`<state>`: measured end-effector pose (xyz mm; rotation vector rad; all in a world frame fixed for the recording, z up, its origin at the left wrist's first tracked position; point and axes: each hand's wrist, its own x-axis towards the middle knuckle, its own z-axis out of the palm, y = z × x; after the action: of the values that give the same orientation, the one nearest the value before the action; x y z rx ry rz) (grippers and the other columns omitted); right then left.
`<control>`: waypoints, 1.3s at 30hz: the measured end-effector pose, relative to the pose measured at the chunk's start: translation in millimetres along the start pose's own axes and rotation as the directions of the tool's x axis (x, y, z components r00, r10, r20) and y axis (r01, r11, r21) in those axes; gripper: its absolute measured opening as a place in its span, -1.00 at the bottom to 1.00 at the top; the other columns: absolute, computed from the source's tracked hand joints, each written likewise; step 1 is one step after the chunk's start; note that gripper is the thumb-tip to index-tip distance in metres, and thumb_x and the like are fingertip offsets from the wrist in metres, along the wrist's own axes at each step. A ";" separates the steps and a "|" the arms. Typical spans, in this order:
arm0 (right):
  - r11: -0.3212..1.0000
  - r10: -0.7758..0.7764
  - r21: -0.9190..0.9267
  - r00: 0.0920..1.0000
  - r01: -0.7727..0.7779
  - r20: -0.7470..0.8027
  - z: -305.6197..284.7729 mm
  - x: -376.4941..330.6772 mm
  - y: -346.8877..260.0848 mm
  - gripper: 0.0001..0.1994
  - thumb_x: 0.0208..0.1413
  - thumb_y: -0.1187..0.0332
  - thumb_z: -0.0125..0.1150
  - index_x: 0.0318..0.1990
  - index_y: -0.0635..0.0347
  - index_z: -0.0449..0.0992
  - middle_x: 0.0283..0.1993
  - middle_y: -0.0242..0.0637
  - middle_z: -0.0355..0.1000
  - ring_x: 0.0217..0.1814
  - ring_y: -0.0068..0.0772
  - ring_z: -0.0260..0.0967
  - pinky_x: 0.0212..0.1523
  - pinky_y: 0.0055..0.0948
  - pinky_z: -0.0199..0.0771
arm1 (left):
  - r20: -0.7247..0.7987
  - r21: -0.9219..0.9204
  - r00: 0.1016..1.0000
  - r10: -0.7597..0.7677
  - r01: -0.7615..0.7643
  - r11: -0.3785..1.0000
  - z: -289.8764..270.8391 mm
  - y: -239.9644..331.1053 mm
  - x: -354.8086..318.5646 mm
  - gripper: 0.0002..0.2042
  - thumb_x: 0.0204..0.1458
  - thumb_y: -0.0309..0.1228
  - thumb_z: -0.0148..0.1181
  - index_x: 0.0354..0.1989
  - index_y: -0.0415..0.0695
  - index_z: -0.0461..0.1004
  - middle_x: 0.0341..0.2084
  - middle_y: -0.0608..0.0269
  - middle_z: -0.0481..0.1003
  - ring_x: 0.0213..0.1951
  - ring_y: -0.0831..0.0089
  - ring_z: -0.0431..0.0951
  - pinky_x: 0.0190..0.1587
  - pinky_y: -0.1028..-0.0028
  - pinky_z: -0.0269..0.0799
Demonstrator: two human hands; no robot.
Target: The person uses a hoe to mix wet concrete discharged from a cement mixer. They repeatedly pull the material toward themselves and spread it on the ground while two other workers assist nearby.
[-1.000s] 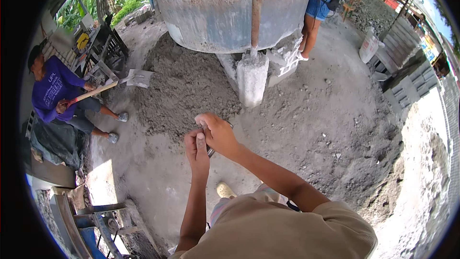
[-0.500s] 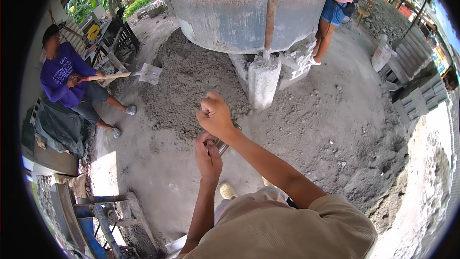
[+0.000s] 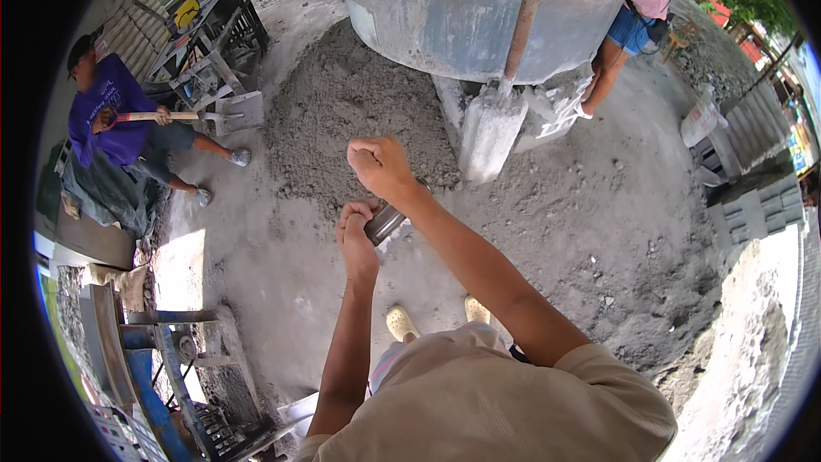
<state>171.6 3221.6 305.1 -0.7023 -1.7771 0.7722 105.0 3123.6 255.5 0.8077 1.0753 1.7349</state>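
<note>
In front of my body, my left hand [image 3: 357, 238] has its fingers curled around a shiny grey metal piece [image 3: 386, 224], rounded like a tube; its exact kind is hard to tell. Just above and beyond it, my right hand [image 3: 381, 171] is closed in a fist, thumb side up. The right wrist crosses over the far end of the metal piece and hides it. Whatever the right fist may hold does not show.
A heap of wet grey mix [image 3: 359, 103] lies ahead, beside a large round metal drum [image 3: 479, 21] with a rusty pole [image 3: 528, 13]. At left, a person in purple [image 3: 124, 111] holds a shovel [image 3: 235, 114]. Another person [image 3: 637, 0] leans at the drum. Concrete blocks [image 3: 757, 210] stand right.
My view has shifted, and more of the metal piece shows beside my left hand. The person at left has brought the shovel closer to the body and lower.
</note>
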 end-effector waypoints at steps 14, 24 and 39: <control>0.960 0.161 0.252 0.975 -0.119 -0.153 12.7 45.9 19.7 -0.82 -0.29 0.39 -0.26 -0.76 0.26 0.21 -0.78 -0.23 0.10 -0.77 -0.38 -0.08 -0.69 -0.45 -0.03 | -0.192 -0.440 0.971 -0.145 0.047 0.897 -68.0 -13.1 -11.1 -0.80 -0.34 -0.49 -0.26 -0.90 -0.06 -0.03 -0.80 0.30 0.05 -0.60 0.41 0.11 -0.34 0.44 0.13; 0.767 0.409 0.628 0.854 -0.130 -0.323 21.7 40.8 8.7 -0.82 -0.22 0.44 -0.27 -0.65 0.24 0.30 -0.80 -0.50 -0.02 -0.78 -0.70 -0.18 -0.75 -0.60 -0.09 | -0.261 -0.022 0.963 0.072 -0.080 0.997 -25.8 35.9 -18.4 -0.75 -0.06 -0.37 -0.26 -0.70 -0.17 0.24 -0.64 0.28 0.22 -0.49 0.50 0.18 -0.32 0.46 0.14; 0.728 0.536 0.671 0.729 -0.142 -0.427 -15.4 15.0 2.9 -0.86 -0.17 0.43 -0.25 -0.57 0.22 0.28 -0.82 -0.46 -0.01 -0.82 -0.64 -0.16 -0.76 -0.57 0.04 | 0.246 0.845 0.866 0.436 -0.412 0.341 45.9 23.3 -3.3 -0.83 -0.01 -0.33 -0.13 -0.43 -0.16 0.32 -0.61 0.11 0.39 -0.55 0.17 0.40 -0.47 0.31 0.28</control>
<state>182.0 3237.6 315.5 -0.7490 -0.7282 1.1567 137.3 3130.3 295.1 1.8836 1.9815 1.4727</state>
